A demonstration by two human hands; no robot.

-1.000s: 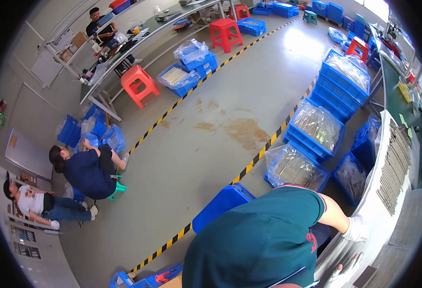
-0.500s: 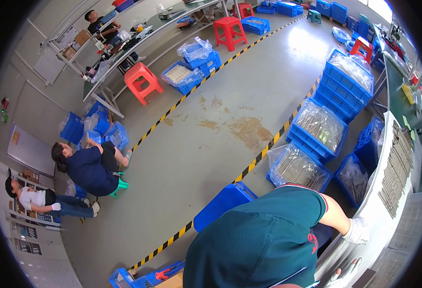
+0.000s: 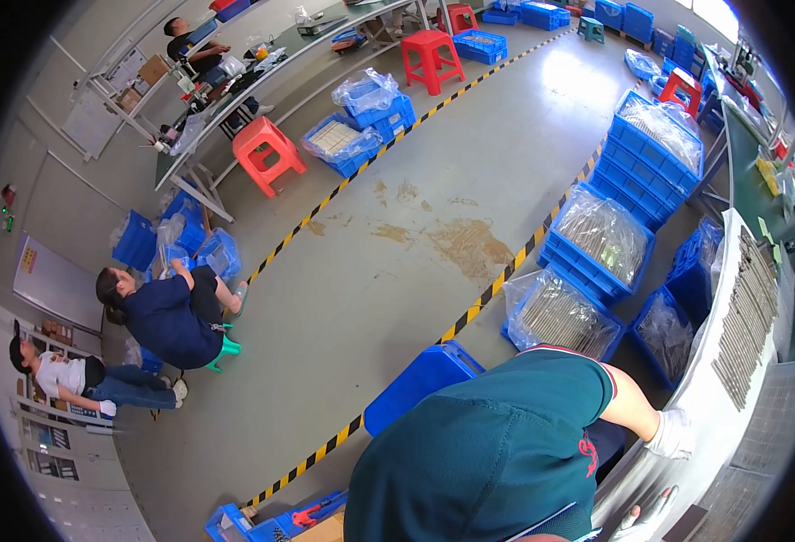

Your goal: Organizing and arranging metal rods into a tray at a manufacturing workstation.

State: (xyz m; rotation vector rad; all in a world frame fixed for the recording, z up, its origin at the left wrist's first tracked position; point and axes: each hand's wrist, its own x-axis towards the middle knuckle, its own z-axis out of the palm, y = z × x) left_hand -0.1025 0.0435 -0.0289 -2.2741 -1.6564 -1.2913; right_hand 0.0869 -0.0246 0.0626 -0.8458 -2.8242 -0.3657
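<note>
Along the bench at the right, a white sheet (image 3: 700, 397) carries a row of thin metal rods (image 3: 746, 316). My left hand (image 3: 672, 435), in a white glove, rests on the sheet near the bench's front edge, below the rods; its fingers blend into the white and are hard to make out. Lower down, near the bottom of the picture, my right hand (image 3: 643, 519) lies over the bench with fingers stretched out and fingertips dark or uncovered. No held thing shows in it. My green-sleeved shoulder and torso hide much of the near bench edge.
Blue crates (image 3: 596, 244) of plastic-wrapped rods stand stacked beside the bench. A blue lid-like panel (image 3: 420, 384) is behind me. A person on a green stool (image 3: 225, 354) sits at left, another stands behind. Red stools (image 3: 266, 155) and striped floor tape (image 3: 330, 200) lie across the aisle.
My right hand's fingers have shifted slightly, while my left hand stays put. The person at the far bench leans a little differently and the standing person's gloved hand is lower.
</note>
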